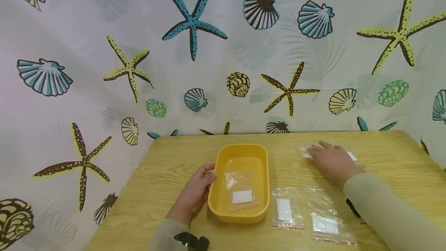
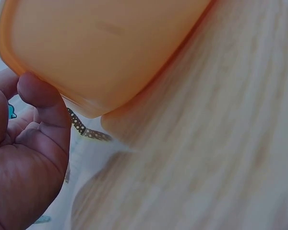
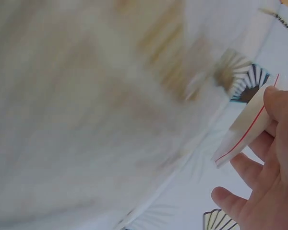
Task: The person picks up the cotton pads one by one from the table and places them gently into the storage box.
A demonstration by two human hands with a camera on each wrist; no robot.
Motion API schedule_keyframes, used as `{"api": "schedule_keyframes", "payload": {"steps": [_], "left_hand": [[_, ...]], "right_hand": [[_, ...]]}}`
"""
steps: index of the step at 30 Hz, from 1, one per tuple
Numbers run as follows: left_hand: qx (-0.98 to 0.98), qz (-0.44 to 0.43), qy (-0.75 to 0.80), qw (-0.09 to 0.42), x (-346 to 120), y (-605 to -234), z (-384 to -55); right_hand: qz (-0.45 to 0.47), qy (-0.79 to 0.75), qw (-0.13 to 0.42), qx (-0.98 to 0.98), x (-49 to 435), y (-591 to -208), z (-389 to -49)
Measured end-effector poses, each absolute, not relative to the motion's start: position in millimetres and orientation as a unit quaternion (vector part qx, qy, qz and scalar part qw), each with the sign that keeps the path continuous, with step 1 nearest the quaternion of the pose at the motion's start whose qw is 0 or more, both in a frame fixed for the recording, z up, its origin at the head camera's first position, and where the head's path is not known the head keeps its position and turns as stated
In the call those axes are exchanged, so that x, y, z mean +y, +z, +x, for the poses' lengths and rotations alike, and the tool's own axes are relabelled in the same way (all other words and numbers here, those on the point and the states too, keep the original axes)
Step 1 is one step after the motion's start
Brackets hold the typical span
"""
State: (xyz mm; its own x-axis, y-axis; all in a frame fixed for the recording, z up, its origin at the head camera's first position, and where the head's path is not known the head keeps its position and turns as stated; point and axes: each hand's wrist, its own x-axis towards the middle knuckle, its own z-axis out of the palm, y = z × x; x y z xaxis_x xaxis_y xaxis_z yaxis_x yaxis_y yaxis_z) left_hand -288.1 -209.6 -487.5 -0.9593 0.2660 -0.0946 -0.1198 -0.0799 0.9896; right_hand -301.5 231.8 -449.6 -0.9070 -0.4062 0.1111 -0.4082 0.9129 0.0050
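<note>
A yellow plastic tub (image 1: 242,217) stands on the table, and my left hand (image 1: 198,185) grips its left rim. In the left wrist view the thumb presses the edge of the tub (image 2: 115,52), with the fingers behind it. Inside the tub lies a clear zip bag (image 1: 237,181) with a white rectangular piece in it. My right hand (image 1: 331,162) is at the back right of the table, over clear plastic with white pieces. In the right wrist view the thumb and fingers pinch a zip bag (image 3: 247,125) with a red seal line.
Two more clear zip bags lie flat right of the tub: a smaller bag (image 1: 285,208) and a larger bag (image 1: 325,224), each with a white piece. The wooden table (image 1: 167,158) meets a curtain (image 1: 223,115) printed with starfish and shells at its back edge.
</note>
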Motion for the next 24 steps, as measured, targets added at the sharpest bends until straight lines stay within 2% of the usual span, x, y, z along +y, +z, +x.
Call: {"api": "schedule_keyframes", "payload": {"steps": [24], "left_hand": [[0.665, 0.048, 0.733, 0.133, -208.4, -486.3, -289.1]], "right_hand": [[0.237, 0.004, 0.124, -0.964, 171.4, -420.8, -270.6]]}}
